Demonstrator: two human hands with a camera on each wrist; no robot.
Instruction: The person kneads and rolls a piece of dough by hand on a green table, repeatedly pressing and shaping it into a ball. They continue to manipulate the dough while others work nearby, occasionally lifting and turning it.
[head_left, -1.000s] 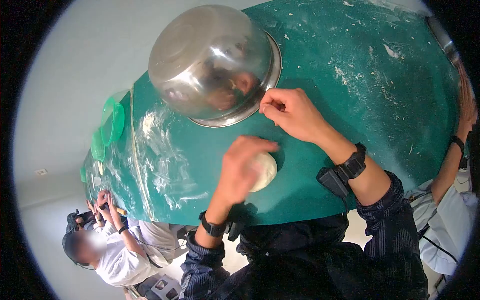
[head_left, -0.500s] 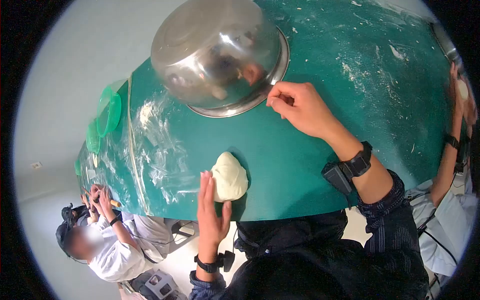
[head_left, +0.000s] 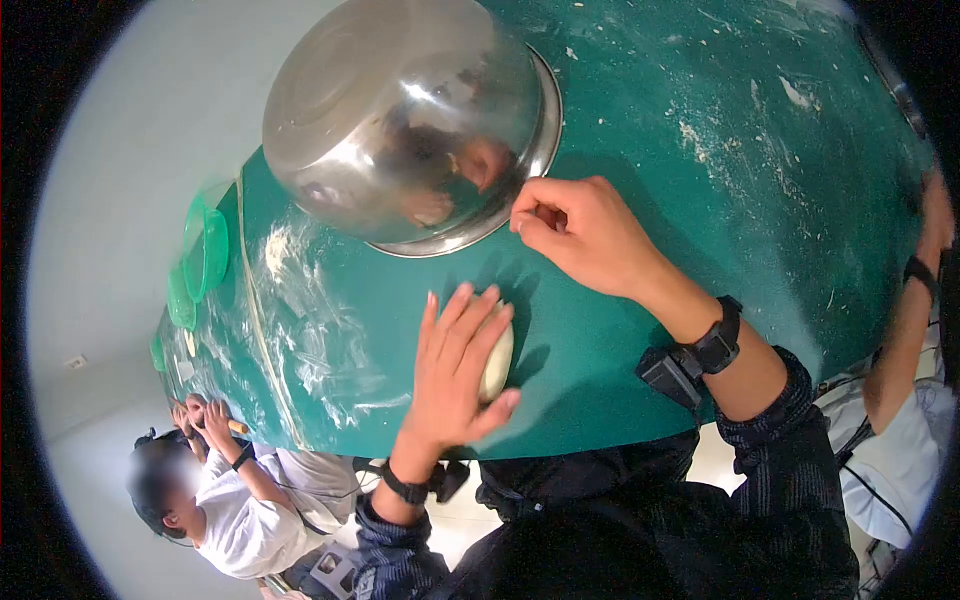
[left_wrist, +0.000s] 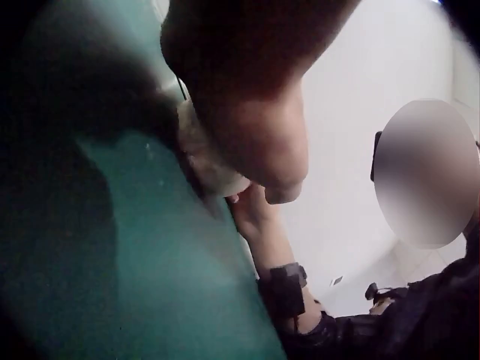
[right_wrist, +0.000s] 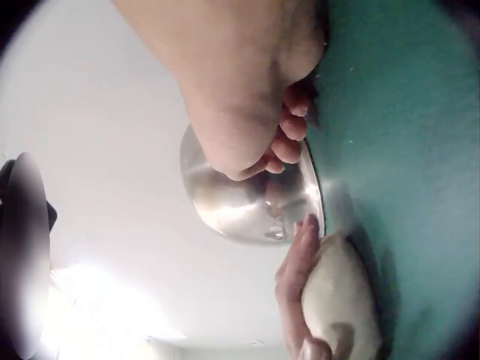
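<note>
A smooth, pale lump of dough [head_left: 497, 366] lies on the green table [head_left: 620, 390] in front of the person. The left hand [head_left: 452, 365] rests against its left side and partly over it, fingers straight and thumb at the near end. In the right wrist view the dough [right_wrist: 337, 300] shows as a rounded mound beside that hand's fingers. The right hand [head_left: 595, 235] is by the rim of an upturned metal bowl [head_left: 375, 120], its fingers loosely curled, with nothing seen in them.
Flour smears [head_left: 315, 310] lie left of the dough, and a thin cord [head_left: 255, 310] crosses the table there. A green basket [head_left: 207, 250] stands at the far left edge. Other people work at the left and right sides of the table.
The left hand swept off the dough to its left, then came back over its side. The dough shifted left, then slightly right. The right hand has stayed near the bowl rim.
</note>
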